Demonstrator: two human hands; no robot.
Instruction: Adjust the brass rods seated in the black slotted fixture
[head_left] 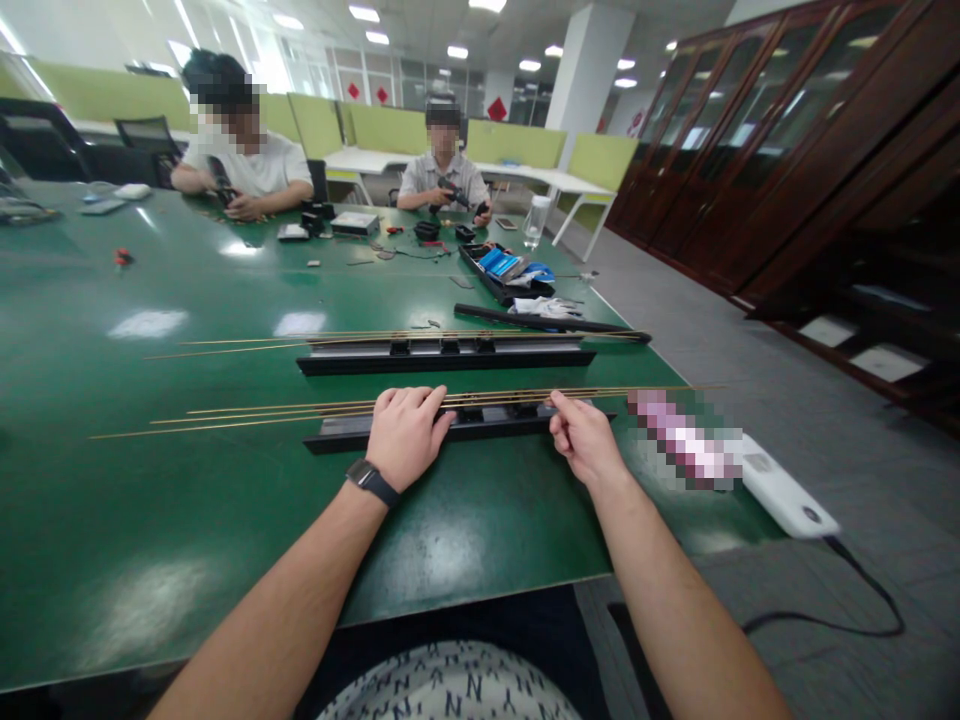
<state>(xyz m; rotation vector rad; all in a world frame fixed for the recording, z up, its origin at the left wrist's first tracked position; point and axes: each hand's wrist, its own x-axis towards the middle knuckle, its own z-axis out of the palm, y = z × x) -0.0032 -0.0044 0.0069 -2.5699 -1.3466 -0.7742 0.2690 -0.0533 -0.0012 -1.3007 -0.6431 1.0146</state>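
Note:
On the green table in front of me lies a black rail (495,425) with a grey inner channel and dark blocks inside. Several thin brass-coloured rods (247,410) run lengthwise along it and stick out past both ends. My left hand (409,430) grips the rail left of its middle, fingers over the far side and thumb on the near side; its fingertips are partly hidden. Near the rail's right end, my right hand (581,432) is closed, thumb and forefinger pinching at the rods. How many rods it holds I cannot tell.
Behind lies a second black rail (450,358) with rods along it. Farther back are a long black bar (551,322), white gloves (544,308) and a black tray (480,268). A white corded device (784,485) sits at the right edge. Two people work across the table.

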